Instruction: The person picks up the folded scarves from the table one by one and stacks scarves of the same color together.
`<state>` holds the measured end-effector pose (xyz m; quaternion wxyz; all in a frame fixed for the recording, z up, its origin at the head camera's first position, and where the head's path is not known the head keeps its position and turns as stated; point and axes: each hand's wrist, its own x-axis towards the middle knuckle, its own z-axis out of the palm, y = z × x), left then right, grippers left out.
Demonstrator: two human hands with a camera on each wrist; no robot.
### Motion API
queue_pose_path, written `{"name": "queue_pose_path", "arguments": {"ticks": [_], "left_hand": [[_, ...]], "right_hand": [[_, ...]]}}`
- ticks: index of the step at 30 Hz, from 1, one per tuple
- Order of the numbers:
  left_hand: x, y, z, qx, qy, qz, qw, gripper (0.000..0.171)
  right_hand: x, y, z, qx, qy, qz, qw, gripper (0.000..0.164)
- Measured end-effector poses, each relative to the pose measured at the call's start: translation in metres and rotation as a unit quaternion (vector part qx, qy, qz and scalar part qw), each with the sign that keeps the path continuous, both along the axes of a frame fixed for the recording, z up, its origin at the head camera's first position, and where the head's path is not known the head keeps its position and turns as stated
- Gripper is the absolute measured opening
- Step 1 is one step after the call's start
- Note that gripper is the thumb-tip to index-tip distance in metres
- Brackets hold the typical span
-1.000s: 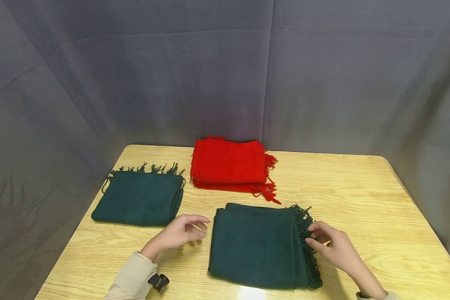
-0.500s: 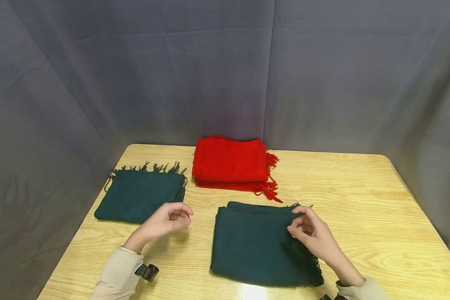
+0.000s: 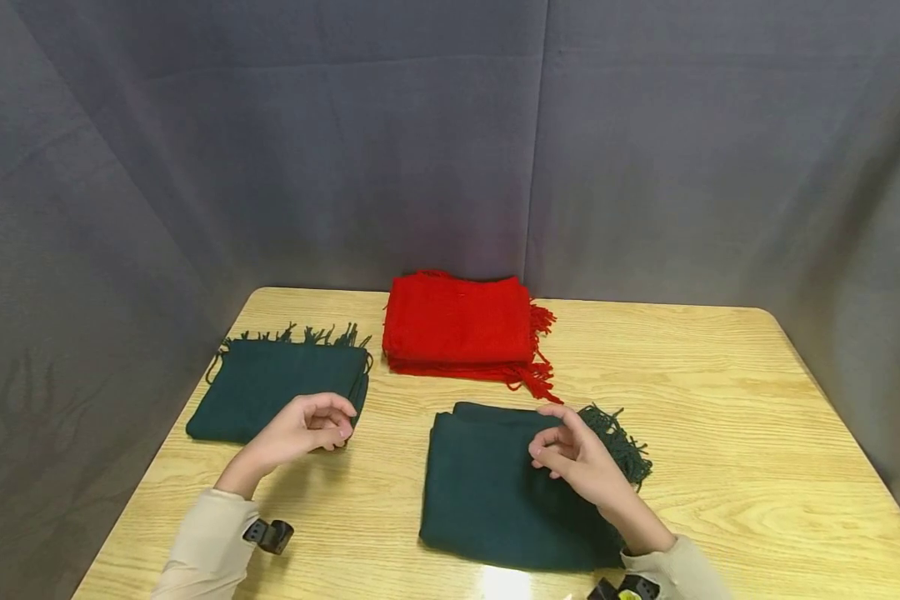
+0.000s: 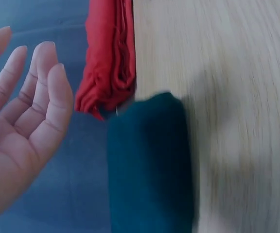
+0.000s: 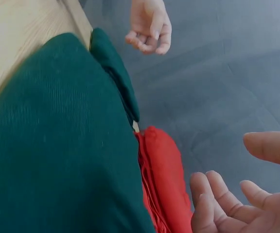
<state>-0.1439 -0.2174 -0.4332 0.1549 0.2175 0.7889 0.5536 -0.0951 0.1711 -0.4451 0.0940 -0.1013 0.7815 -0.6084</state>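
Observation:
A folded dark green scarf (image 3: 480, 492) lies at the front middle of the table, its fringe spread along the right side. My right hand (image 3: 579, 458) is raised over this scarf with loosely bent fingers and nothing in them; its shadow falls on the cloth. A second folded green scarf (image 3: 270, 387) lies at the left, fringe toward the back. In front of its right part in the head view is my left hand (image 3: 296, 433), relaxed and holding nothing. In the left wrist view the left hand's fingers (image 4: 57, 92) show apart from any cloth.
A folded red scarf (image 3: 457, 325) with tassels on its right lies at the back middle of the wooden table (image 3: 705, 392). A grey curtain (image 3: 435, 167) hangs behind the table and along its sides. Dark wrist cameras sit at both sleeves.
My left hand has moved left, from beside the front green scarf toward the left one. My right hand has left the fringe and moved left over the front scarf. The scarves stay put.

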Motion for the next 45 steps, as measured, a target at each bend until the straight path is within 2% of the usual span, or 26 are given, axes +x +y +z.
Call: {"name": "queue_pose_path", "arguments": {"ticks": [5, 17, 25, 32, 45], "left_hand": [[-0.005, -0.015, -0.002, 0.002, 0.004, 0.002, 1.0000, 0.025], [-0.012, -0.041, -0.007, -0.018, 0.005, 0.062, 0.9979, 0.032], [-0.015, -0.059, -0.006, -0.022, 0.013, 0.071, 0.9972, 0.033], [-0.020, -0.072, -0.003, -0.033, 0.020, 0.081, 0.9959, 0.033], [-0.028, -0.093, -0.003, -0.029, 0.031, 0.094, 0.9947, 0.021]], "right_hand": [[-0.003, -0.013, 0.001, -0.014, -0.008, 0.013, 1.000, 0.049], [-0.022, -0.040, 0.006, -0.026, -0.025, 0.019, 0.999, 0.052], [-0.035, -0.063, 0.012, -0.054, -0.054, 0.037, 0.996, 0.054], [-0.045, -0.084, 0.019, -0.050, -0.067, 0.062, 0.995, 0.055], [-0.061, -0.112, 0.023, -0.059, -0.078, 0.052, 0.994, 0.052]]}}
